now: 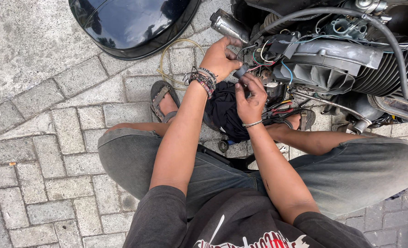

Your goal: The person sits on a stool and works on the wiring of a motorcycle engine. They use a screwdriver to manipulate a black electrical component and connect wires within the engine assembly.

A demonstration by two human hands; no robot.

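On grey paving bricks (43, 138) outdoors, you are squatting in sandals beside an exposed scooter engine (351, 69). Your left hand (220, 57), wrist stacked with bracelets, is pinching a small black connector (241, 70) at the wiring bundle (263, 57) on the engine's near side. Your right hand (250, 98) is sitting just below, fingers curled and pinching at the same black piece; how firmly it is gripping, you cannot tell. A glossy black body panel (130, 23) is lying on the bricks up left, with a loop of yellowish tubing (167, 69) beside it. A black cloth (224, 112) is lying between your feet under the hands. A thick black hose (351, 16) is arching over the finned cylinder (390, 73), crowding the wiring area on the right.
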